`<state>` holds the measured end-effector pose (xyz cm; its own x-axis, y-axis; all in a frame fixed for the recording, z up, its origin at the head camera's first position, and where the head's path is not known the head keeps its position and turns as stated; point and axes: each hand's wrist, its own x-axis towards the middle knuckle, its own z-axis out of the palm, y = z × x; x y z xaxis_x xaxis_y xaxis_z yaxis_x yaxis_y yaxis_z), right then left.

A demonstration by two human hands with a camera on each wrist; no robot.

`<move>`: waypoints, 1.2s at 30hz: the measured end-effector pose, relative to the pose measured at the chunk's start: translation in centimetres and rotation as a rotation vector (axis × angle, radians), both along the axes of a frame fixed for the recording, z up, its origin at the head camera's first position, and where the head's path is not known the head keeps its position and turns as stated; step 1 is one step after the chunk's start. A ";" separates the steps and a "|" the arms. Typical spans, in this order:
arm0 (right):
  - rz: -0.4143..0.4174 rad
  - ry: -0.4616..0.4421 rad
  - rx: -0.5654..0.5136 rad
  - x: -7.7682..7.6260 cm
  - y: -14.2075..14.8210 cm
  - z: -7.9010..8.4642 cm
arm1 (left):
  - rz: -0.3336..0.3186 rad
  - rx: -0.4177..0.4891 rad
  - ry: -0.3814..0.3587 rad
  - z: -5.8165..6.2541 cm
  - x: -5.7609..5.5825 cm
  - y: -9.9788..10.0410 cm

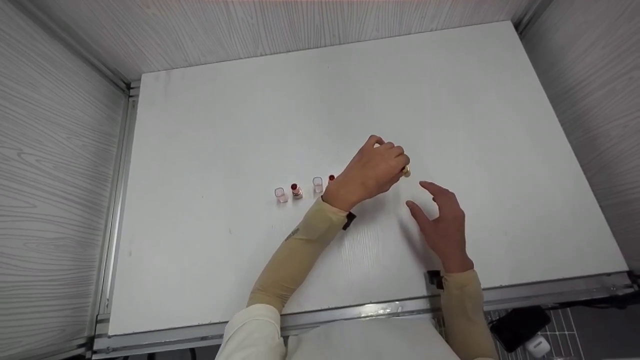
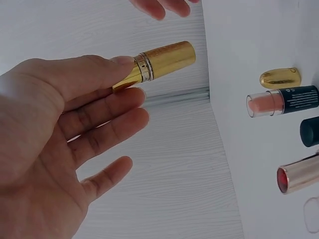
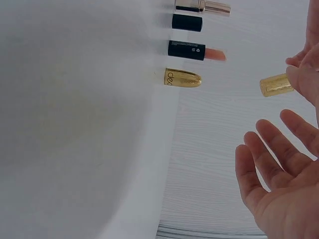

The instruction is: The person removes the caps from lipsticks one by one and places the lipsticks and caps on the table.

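Note:
My left hand (image 1: 372,167) pinches a gold lipstick tube (image 2: 172,59) between thumb and index finger, above the table; its other fingers are spread. The tube tilts, with its plain end pointing away from the palm. Just to the right, my right hand (image 1: 442,225) hovers with fingers parted and nothing in it. A gold bullet-shaped cap (image 3: 183,78) stands on the table, beside a black lipstick (image 3: 187,50) with a peach tip. In the head view the left hand hides both of these.
A black cap (image 3: 187,23) stands beside the black lipstick. Farther left on the white table (image 1: 210,125) are a clear cap (image 1: 281,195), a red lipstick (image 1: 296,191), another clear cap (image 1: 317,185) and a partly hidden red lipstick (image 1: 331,178). Wood-grain panels (image 1: 60,165) enclose the sides and back.

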<state>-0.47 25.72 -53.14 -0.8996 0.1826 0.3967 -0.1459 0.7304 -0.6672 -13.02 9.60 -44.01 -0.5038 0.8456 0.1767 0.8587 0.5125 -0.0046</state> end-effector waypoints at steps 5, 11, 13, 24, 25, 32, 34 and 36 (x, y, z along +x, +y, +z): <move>-0.013 -0.024 0.003 0.2 0.1 -0.1 | 0.027 -0.093 -0.057 -1.1 -1.3 2.0; -0.013 -0.018 0.010 0.2 0.3 -0.2 | 0.045 -0.181 -0.120 -3.2 -2.8 3.8; -0.010 -0.014 0.010 0.3 0.4 -0.3 | 0.047 -0.190 -0.128 -3.8 -3.1 4.2; -0.003 0.023 0.014 0.2 0.9 -0.6 | 0.081 -0.274 -0.153 -6.0 -3.7 5.5; -0.003 0.026 0.013 0.2 1.0 -0.6 | 0.082 -0.275 -0.149 -6.2 -3.8 5.6; 0.006 0.012 0.020 0.2 1.2 -0.5 | 0.080 -0.315 -0.170 -6.3 -4.0 6.2; 0.016 0.000 0.050 0.1 1.2 -0.5 | 0.080 -0.337 -0.181 -6.3 -3.9 6.4; 0.032 -0.017 0.090 0.1 1.3 -0.6 | 0.079 -0.355 -0.188 -6.3 -3.9 6.7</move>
